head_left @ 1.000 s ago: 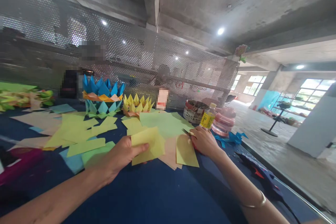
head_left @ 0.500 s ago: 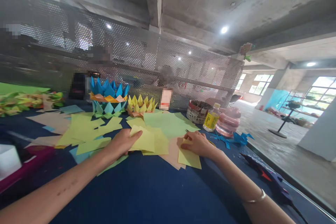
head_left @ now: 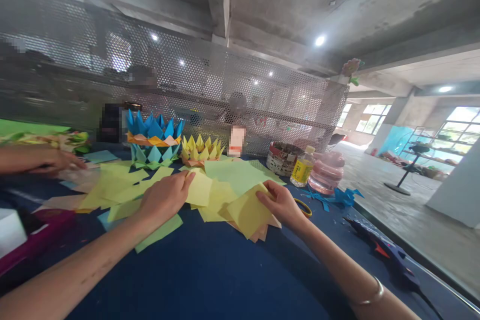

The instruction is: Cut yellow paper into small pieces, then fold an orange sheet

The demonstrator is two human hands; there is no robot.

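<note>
My left hand [head_left: 167, 194] pinches a pale yellow paper square [head_left: 199, 188], its thumb on the near face. Between the thumb and fingers of my right hand [head_left: 282, 202] is a second, deeper yellow sheet of paper [head_left: 248, 211], raised and tilted over some peach paper sheets [head_left: 258, 234]. More yellow paper [head_left: 216, 205] lies between the two hands, and a large light green sheet [head_left: 236, 174] is just behind. Folded paper crowns, one blue [head_left: 155, 127] over teal and one yellow [head_left: 202, 149], stand at the back.
Another person's hand [head_left: 52, 161] reaches over papers at the left. To the right are a scissors handle [head_left: 304, 207], a yellow-labelled bottle [head_left: 302, 167], a pink container [head_left: 325, 174], a woven basket [head_left: 284, 159], blue paper scraps [head_left: 345, 198] and a corded glue gun [head_left: 384, 250].
My right hand has lifted its yellow sheet and moved it a little left. My left hand has shifted slightly up and left with its square. Another person's hand has come in at left.
</note>
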